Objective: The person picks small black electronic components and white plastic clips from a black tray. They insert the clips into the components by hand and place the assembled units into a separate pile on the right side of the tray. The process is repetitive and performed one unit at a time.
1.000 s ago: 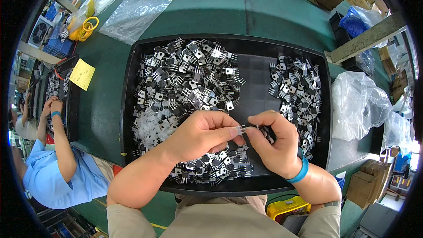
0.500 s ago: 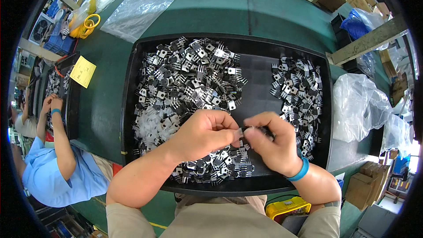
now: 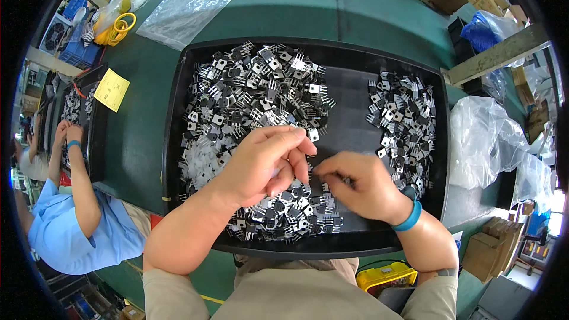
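Observation:
A black tray (image 3: 349,242) holds a large heap of transistors (image 3: 255,98), black bodies with metal tabs and three leads. A smaller heap of transistors (image 3: 403,118) lies on its right side. Small translucent white pieces (image 3: 204,157) rest in the left part of the large heap. Over that heap my left hand (image 3: 261,163) is loosely curled, thumb along the index finger; a pale bit shows between the fingers, too small to name. Beside it, my right hand (image 3: 367,189) has its thumb and forefinger drawn together near transistor leads, with dark parts tucked under the curled fingers.
A clear plastic bag (image 3: 198,6) lies beyond the tray on the green table (image 3: 284,12). Crumpled clear plastic (image 3: 483,142) is at the right. A yellow paper tag (image 3: 112,90) lies left, near a co-worker in a blue shirt (image 3: 83,231). A yellow bin (image 3: 385,275) stands below the tray.
My hands have parted from their meeting point. The left has lifted slightly away with its fingers loosened; the right has moved left toward the large heap.

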{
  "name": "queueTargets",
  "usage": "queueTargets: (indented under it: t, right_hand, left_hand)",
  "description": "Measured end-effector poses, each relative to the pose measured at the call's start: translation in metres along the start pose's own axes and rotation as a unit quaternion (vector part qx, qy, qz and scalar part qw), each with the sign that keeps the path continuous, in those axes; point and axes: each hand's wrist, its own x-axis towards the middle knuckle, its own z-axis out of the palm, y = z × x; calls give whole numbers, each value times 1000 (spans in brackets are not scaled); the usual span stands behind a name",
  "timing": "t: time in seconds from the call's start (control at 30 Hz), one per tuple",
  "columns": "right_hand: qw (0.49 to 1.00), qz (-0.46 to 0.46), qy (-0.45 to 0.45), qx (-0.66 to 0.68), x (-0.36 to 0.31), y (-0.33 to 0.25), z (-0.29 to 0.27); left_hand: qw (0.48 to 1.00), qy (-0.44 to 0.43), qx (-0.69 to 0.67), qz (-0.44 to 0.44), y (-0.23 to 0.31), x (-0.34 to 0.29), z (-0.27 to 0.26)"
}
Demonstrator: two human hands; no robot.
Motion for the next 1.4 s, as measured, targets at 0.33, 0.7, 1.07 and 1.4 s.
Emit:
queueTargets:
  t: [0.33,0.7,1.07,1.4]
  right_hand:
    - [929,-90,-195,-301,-9,6,16]
    - [960,-37,-207,-185,-11,-7,1]
    - [990,-73,118,13,-8,-21,-10]
    - [991,-53,121,-8,-8,-23,-6]
  left_hand:
    - [981,-65,-139,118,-17,11,-6]
    - [991,-17,-103,85,-18,13,0]
    - [995,-7,-56,81,-20,12,5]
    - [999,-18,-21,17,-18,9,9]
